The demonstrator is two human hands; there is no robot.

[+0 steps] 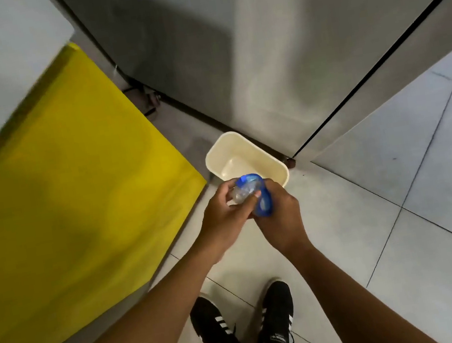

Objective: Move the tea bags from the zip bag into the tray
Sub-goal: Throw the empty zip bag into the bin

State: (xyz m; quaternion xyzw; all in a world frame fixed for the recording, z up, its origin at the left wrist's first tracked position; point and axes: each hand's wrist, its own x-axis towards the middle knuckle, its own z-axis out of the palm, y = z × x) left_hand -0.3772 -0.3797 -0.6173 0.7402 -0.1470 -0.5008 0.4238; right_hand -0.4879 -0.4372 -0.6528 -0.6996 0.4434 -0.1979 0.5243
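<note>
Standing on a pale tiled floor (pixel 350 240) by a yellow sheet (pixel 61 214), cream tray (pixel 269 161) on the floor, left hand (pixel 224 219) and right hand (pixel 282 221) fingers both grasping the crumpled blue-edged zip bag (pixel 252 193) just above it, no writing readable.

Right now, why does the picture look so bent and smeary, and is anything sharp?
Head view: the wide-angle lens bows the straight floor tile lines and cabinet edges; the yellow panel at left is smeared by motion blur; the light is dim and flat, with soft sheen on the grey cabinet door; the hands and crumpled zip bag over the cream tray are fairly sharp.
</note>
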